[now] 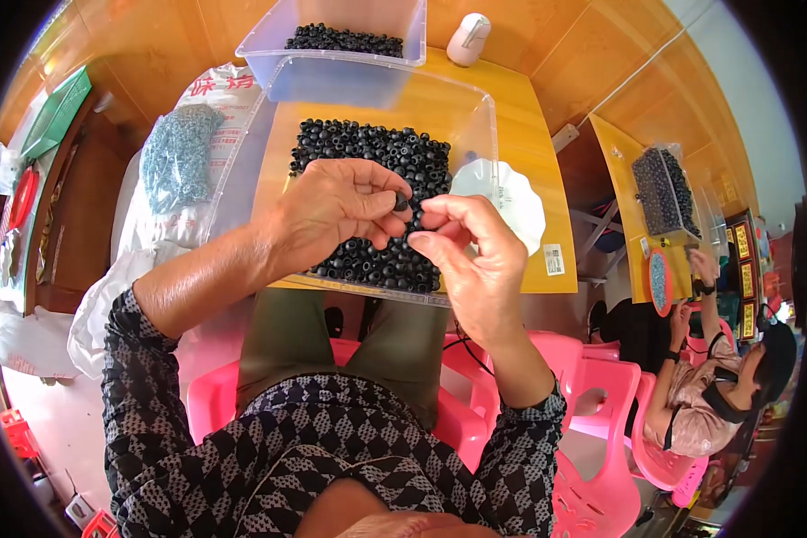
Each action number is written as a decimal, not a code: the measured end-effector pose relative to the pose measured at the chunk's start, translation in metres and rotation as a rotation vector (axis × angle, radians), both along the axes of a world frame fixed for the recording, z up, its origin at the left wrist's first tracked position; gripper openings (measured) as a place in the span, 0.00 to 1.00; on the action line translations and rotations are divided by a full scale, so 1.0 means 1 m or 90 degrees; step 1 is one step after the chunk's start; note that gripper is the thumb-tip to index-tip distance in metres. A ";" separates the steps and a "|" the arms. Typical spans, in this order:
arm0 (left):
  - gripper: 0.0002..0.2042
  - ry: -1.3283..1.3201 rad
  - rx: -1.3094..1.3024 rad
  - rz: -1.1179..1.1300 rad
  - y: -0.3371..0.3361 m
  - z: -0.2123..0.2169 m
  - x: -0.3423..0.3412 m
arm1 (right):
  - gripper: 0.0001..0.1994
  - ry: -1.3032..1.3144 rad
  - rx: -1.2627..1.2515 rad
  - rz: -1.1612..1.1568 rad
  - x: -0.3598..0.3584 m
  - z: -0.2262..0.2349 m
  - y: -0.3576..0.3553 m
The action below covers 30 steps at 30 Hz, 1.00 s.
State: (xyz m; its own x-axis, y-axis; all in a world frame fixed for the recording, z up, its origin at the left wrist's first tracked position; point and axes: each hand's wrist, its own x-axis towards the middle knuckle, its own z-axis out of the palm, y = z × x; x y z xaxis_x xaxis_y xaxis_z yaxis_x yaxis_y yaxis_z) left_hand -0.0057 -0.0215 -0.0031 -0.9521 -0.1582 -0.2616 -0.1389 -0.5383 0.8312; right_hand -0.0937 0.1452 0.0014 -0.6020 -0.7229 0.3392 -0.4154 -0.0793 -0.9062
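My left hand pinches a small black bead between thumb and fingers. My right hand is right beside it, thumb and forefinger pinched together close to the bead; whether a thread is in them is too fine to tell. Both hands hover over a clear plastic bin filled with several black beads, set on a small yellow wooden table.
A second clear bin of black beads stands farther back, next to a white dispenser. A white scalloped dish lies right of the bin, a bag of grey-green beads to its left. Another person sits at the right on pink chairs.
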 end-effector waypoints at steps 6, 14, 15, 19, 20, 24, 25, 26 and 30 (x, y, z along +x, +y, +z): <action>0.10 0.029 -0.240 0.050 0.013 0.012 0.006 | 0.13 0.207 -0.075 -0.014 -0.002 -0.013 -0.008; 0.10 0.269 -0.801 0.148 0.022 0.015 0.013 | 0.10 -0.376 -0.052 0.032 0.003 -0.006 -0.008; 0.11 0.275 -0.833 0.141 0.022 0.016 0.013 | 0.10 -0.429 -0.074 0.042 0.002 -0.007 -0.008; 0.12 0.356 -0.897 0.128 0.022 0.014 0.008 | 0.08 -0.489 -0.130 0.042 -0.001 -0.016 -0.008; 0.12 0.372 -0.916 0.136 0.023 0.013 0.007 | 0.08 -0.489 -0.132 0.038 -0.002 -0.016 -0.009; 0.11 0.353 -0.910 0.144 0.024 0.015 0.007 | 0.06 -0.491 -0.171 0.052 0.001 -0.011 -0.009; 0.11 0.361 -0.926 0.132 0.022 0.015 0.008 | 0.06 -0.499 -0.170 0.056 0.003 -0.010 -0.010; 0.11 0.370 -0.922 0.124 0.023 0.016 0.010 | 0.06 -0.497 -0.174 0.046 0.004 -0.010 -0.011; 0.10 0.224 -0.787 0.107 0.023 0.015 0.013 | 0.05 -0.501 -0.163 0.033 0.008 -0.009 -0.012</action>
State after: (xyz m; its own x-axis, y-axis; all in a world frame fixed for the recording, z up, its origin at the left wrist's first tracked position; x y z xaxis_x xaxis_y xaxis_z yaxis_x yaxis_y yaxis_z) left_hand 0.0076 0.0012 0.0124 -0.8843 -0.2379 0.4018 0.1810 0.6187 0.7645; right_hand -0.0854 0.1331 -0.0075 -0.7001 -0.7140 -0.0088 0.3425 -0.3249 -0.8815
